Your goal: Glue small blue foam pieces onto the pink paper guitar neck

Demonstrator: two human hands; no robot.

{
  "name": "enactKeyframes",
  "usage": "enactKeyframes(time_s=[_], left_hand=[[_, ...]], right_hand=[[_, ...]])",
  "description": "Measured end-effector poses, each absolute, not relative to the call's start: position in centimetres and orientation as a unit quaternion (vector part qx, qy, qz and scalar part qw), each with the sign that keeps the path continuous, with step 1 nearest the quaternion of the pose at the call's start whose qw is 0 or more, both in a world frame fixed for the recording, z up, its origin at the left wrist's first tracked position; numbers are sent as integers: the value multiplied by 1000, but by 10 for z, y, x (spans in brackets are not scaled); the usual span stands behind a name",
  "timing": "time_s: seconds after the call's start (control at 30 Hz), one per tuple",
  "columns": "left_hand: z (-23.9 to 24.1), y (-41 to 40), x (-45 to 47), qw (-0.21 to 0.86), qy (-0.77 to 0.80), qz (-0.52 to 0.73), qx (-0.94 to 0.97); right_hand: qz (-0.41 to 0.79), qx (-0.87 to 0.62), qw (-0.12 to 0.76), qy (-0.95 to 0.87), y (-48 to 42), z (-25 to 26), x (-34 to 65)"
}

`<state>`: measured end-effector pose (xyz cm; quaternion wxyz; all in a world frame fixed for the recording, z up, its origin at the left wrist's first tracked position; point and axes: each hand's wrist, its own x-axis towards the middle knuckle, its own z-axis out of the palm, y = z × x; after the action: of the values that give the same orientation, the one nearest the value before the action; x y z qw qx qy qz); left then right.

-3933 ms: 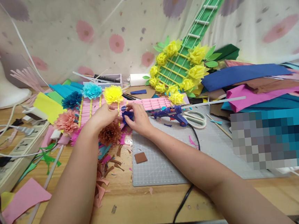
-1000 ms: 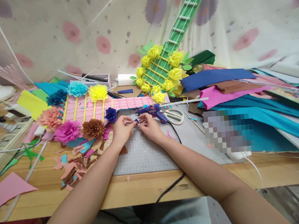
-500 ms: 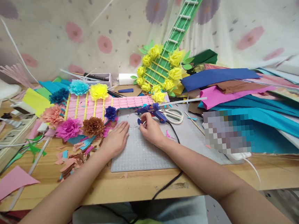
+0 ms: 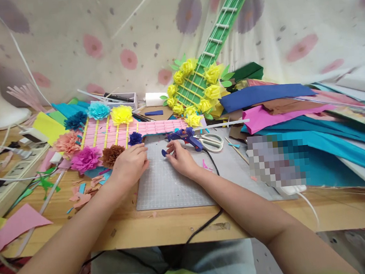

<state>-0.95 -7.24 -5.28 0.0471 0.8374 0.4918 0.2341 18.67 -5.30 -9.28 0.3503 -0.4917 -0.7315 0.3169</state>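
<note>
My right hand (image 4: 180, 157) rests on the grey cutting mat (image 4: 171, 189) and pinches a small dark blue paper piece (image 4: 164, 152) between thumb and fingertips. My left hand (image 4: 129, 162) lies at the mat's left edge, knuckles up and fingers curled; whatever is under them is hidden. It sits right beside a brown paper flower (image 4: 111, 154) and just below a dark blue paper flower (image 4: 135, 137). Both flowers lie along the lower edge of a pink paper guitar (image 4: 156, 126).
A blue glue gun (image 4: 185, 136) and scissors (image 4: 212, 141) lie just beyond my right hand, the gun's black cord (image 4: 215, 219) running off the table edge. Paper scraps (image 4: 82, 197) litter the left. Stacked coloured sheets (image 4: 295, 110) fill the right. A green flowered guitar (image 4: 206, 79) leans behind.
My left hand has lifted from lying flat on the mat, moved up-left toward the flowers and curled. My right hand has shifted slightly left, still pinching the blue piece.
</note>
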Motion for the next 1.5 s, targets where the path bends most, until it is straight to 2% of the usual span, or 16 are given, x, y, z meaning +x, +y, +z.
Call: enactKeyframes(time_s=[0.17,0.37,0.73,0.9,1.03,1.27,1.5], left_hand=[[-45,-57,32,129,590,335,723],[-75,-47,36,320,521,370,699],[-83,-46,39,432,548,433,571],[-81,-45,38,497,544,461,494],[-79,-47,38,508,557,472,457],[-83,-43,37,485,555,445,509],[-83,-42,39,500,558,488,447]], right_hand=[[306,-498,346,-734,-53,-90,188],[289,-518,324,-737,-51,-92,190],[306,-486,321,-753,-45,-94,189],[326,-490,352,-728,-44,-93,187],[349,-493,377,-703,-43,-93,185],[382,-503,362,-685,-43,-94,185],[377,-501,372,-685,-41,-95,185]])
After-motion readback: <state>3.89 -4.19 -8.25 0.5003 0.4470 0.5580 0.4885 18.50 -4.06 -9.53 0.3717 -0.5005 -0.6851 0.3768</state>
